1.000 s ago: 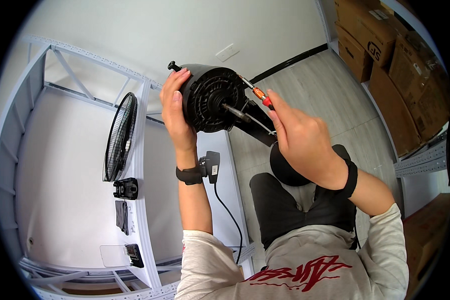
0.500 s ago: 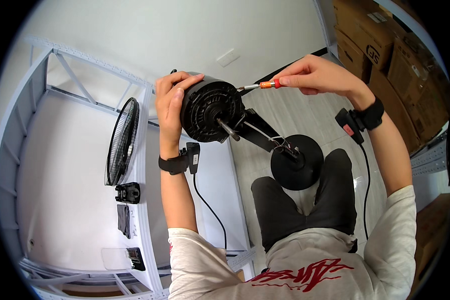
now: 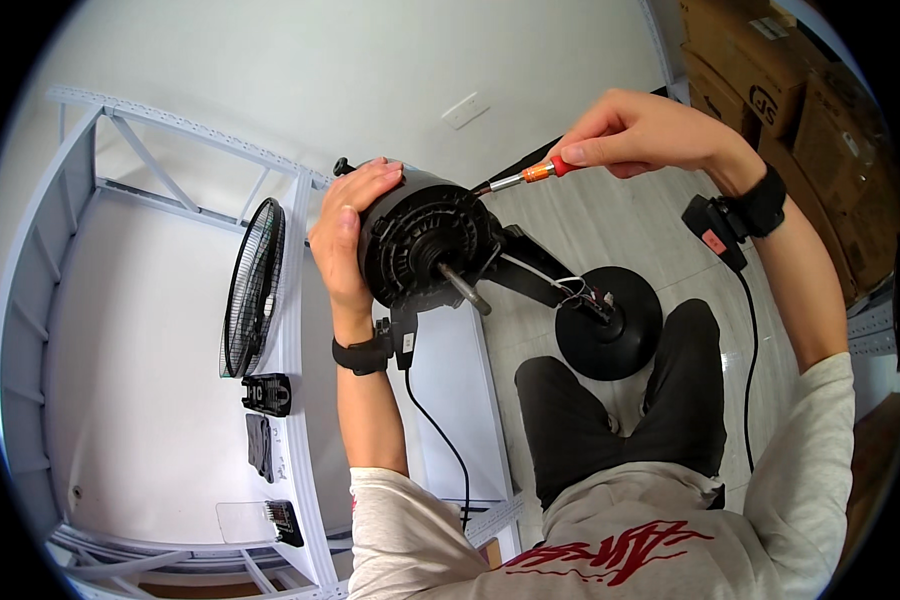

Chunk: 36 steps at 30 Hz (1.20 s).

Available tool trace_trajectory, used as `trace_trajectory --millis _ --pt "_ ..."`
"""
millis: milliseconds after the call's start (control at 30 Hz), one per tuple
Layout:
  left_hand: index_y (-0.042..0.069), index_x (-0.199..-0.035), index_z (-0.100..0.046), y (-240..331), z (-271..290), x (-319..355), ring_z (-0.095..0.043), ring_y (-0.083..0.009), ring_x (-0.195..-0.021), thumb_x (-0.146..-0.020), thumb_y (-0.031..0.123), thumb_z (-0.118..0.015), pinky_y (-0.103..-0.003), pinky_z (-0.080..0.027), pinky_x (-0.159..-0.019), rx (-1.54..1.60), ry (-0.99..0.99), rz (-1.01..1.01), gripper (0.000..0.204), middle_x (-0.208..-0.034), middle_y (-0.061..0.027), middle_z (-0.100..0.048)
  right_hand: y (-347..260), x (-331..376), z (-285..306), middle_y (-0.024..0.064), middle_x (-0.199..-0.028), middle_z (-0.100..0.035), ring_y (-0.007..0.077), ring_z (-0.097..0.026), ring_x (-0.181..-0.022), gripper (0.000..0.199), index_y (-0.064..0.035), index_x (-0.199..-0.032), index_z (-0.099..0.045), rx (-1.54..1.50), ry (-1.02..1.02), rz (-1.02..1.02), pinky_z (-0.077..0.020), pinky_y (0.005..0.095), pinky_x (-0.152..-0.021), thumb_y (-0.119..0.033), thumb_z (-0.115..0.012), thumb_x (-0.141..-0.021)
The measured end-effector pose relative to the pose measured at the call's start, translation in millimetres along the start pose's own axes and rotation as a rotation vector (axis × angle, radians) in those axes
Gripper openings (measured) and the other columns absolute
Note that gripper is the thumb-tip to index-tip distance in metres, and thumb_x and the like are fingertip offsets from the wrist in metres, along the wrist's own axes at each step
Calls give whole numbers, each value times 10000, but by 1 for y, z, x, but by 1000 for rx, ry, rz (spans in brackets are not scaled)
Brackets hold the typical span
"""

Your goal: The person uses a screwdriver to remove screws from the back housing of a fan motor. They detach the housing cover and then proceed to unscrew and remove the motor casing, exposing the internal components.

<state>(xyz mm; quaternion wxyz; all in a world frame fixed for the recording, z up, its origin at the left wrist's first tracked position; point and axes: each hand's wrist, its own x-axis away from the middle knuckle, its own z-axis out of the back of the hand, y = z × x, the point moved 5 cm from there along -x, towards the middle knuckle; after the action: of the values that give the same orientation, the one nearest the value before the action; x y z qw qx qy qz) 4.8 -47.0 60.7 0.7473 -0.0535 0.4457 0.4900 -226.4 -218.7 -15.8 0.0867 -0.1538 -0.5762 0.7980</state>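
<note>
My left hand [image 3: 350, 235] is wrapped round the side of a black fan motor housing [image 3: 425, 245], whose metal shaft [image 3: 463, 288] points toward me. Between the fingers and thumb of my right hand [image 3: 635, 135] is a screwdriver [image 3: 530, 174] with a red and orange handle. Its tip meets the right upper edge of the housing; the exact spot is too dark to make out. From the housing a black stand neck [image 3: 530, 270] runs down to a round black base [image 3: 610, 340] on the floor by my knees. Loose pale wires [image 3: 570, 285] hang out along the neck.
On the white shelf [image 3: 150, 380] to my left lie a fan grille [image 3: 253, 290], a black case [image 3: 267, 394], a dark flat piece [image 3: 259, 447] and a small bit set [image 3: 285, 522]. Cardboard boxes [image 3: 760, 80] are stacked at the right. Cables run from both wrist bands.
The view has shifted slightly. The screwdriver now tilts more steeply, its handle end higher than its tip, while both hands keep their hold.
</note>
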Motion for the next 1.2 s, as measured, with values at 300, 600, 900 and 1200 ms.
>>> trace_trajectory --millis 300,600,900,1200 --pt "-52 -1040 -730 10 3 3 -636 -332 -1133 -983 248 -395 -447 -412 -1057 -56 35 32 453 -1098 -171 -733 -44 46 -55 151 -606 -562 259 -508 -520 265 -46 -1112 -734 336 458 32 -415 365 -534 -232 -601 -978" --pt "-110 -1122 -682 20 -2 3 -609 -325 -1176 -992 230 -376 -419 -404 -1086 -142 -21 53 475 -1196 -213 -687 -37 58 -107 202 -666 -606 370 -582 -550 208 -34 -1135 -672 384 773 142 -437 419 -509 -162 -576 -1002" --pt "-87 -1131 -686 28 -3 5 -614 -300 -1174 -1010 225 -373 -400 -414 -1072 -209 2 52 458 -1191 -191 -691 -24 48 -147 145 -687 -640 321 -613 -531 332 -23 -1293 -571 566 895 99 -477 394 -484 -153 -607 -989" --pt "-73 -1134 -692 28 -7 5 -614 -288 -1173 -1023 229 -385 -392 -407 -1076 -213 23 47 445 -1198 -180 -692 -22 38 -171 87 -552 -534 188 -551 -393 405 82 -1301 -576 768 1038 151 -441 306 -371 -160 -619 -980"
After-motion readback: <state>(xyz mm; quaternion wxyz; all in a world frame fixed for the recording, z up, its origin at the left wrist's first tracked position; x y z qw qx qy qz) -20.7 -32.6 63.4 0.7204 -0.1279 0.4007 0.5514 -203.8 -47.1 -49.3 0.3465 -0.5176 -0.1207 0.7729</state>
